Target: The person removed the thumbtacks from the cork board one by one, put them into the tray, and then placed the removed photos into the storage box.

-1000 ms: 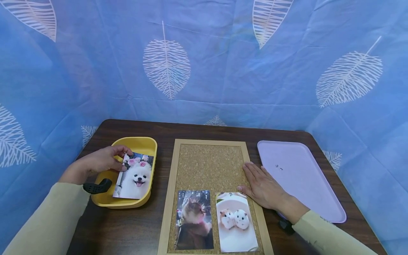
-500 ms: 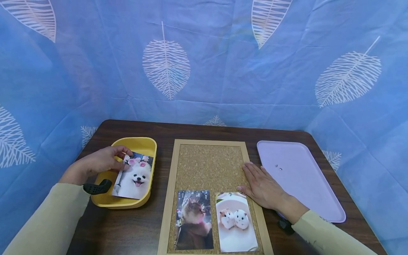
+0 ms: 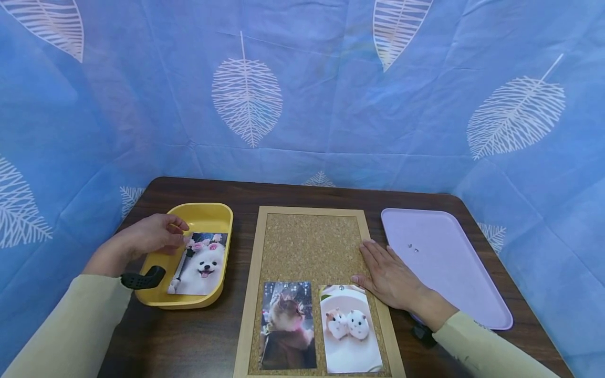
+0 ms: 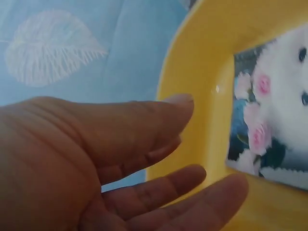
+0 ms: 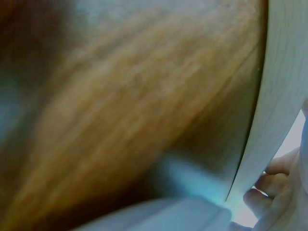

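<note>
A photo of a white fluffy dog with pink roses (image 3: 203, 268) lies in the yellow tray (image 3: 208, 211) at the left. My left hand (image 3: 153, 236) hovers over the tray's left side, its fingers loosely bent and holding nothing; the left wrist view shows a gap between these fingers (image 4: 187, 178) and the photo. My right hand (image 3: 392, 275) rests flat on the right frame edge of the cork board (image 3: 309, 247). Pinned low on the board are a squirrel-like animal photo (image 3: 288, 328) and a photo of two hamsters (image 3: 350, 331).
To the right lies a lilac tray (image 3: 449, 262) with a few tiny pins (image 3: 413, 248) on it. All stands on a dark wooden table (image 3: 246, 191), with a blue leaf-patterned cloth (image 3: 331, 105) hanging behind and at both sides.
My left hand has let go of the dog photo and drawn back slightly to the left; the photo now lies lower in the yellow tray. My right hand has stayed in place.
</note>
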`<state>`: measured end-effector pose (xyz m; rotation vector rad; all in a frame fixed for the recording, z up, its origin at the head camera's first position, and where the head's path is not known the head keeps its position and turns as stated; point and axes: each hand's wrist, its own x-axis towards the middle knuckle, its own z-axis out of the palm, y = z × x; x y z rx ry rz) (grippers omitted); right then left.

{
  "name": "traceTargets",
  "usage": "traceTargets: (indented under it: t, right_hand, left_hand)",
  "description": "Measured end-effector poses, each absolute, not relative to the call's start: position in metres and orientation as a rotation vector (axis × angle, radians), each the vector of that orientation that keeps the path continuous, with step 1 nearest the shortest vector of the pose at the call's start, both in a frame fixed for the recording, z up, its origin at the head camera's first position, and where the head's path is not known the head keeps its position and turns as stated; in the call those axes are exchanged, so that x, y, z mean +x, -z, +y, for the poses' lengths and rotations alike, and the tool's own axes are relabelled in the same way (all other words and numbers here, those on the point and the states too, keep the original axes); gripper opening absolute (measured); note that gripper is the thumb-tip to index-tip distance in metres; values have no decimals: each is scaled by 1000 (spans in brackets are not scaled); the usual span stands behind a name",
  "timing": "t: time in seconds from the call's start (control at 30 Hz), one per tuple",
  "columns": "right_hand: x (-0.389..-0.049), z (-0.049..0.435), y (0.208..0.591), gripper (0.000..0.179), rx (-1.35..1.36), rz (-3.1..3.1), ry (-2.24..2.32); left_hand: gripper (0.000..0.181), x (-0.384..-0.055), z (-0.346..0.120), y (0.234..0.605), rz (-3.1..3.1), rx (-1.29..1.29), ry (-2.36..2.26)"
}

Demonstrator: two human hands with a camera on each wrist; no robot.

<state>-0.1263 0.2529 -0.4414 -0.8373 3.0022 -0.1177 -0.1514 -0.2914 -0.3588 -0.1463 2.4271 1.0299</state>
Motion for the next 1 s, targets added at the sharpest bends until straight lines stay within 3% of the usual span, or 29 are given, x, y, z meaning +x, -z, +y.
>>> traceTargets:
  t: [0.53,1.0]
  right_hand:
    - [-128,252,439,82,-830,3001,122]
    - [-131,246,432,78,-856,3038,99]
  left_hand:
    - [31,-117,-232,325,2747,48,-923]
    - [31,-59,-136,359,2991,470,-752]
